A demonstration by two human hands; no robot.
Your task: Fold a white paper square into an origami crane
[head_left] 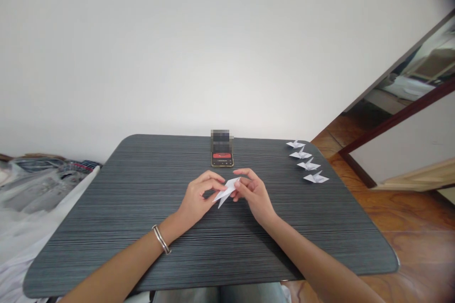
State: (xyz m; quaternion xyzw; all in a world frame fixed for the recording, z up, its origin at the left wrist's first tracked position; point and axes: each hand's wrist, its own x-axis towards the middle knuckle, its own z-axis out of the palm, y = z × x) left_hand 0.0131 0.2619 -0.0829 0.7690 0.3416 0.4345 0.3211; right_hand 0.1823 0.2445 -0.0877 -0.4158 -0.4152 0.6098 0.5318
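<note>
Over the middle of a dark striped table (142, 208), both my hands pinch a small folded piece of white paper (227, 190) with pointed ends. My left hand (197, 199), with a silver bangle on its wrist, grips the paper's left side with curled fingers. My right hand (254, 191) grips its right side between thumb and fingers. The paper is held just above the tabletop.
A phone (222, 154) stands propped at the table's far edge against a white wall. Several finished white paper cranes (308, 165) line the far right of the table. Clothes or bedding (39, 184) lie at the left. A wooden floor (408, 218) and an open doorway are at the right.
</note>
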